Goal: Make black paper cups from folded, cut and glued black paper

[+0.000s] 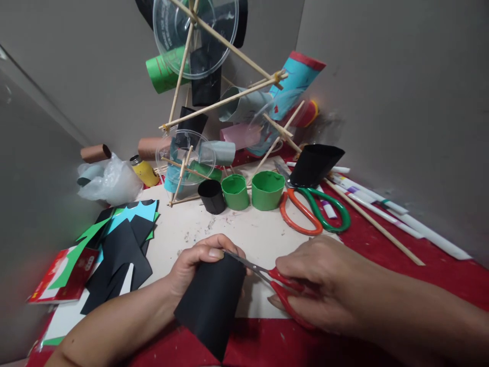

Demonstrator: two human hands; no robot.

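Observation:
A rolled piece of black paper [214, 300] is held at its upper end by my left hand [194, 260], thumb on top and fingers behind it. My right hand [321, 285] grips the red handles of a pair of scissors [263, 271]. Their blades point left and lie against the paper's top edge, near my left thumb; the tips are partly hidden there. Just beyond my hands, a short black ring [211, 198] and two green paper cups [235, 192] stand in a row on a pale board [214, 227].
Orange-and-green-handled scissors [305, 211] lie behind my right hand. Sticks with clear discs and paper tubes [168, 69] rise at the back. Black, green and blue scraps [122, 255] cover the left. Rolled white tubes [412, 221] and a wooden stick lie on the red cloth [367, 255].

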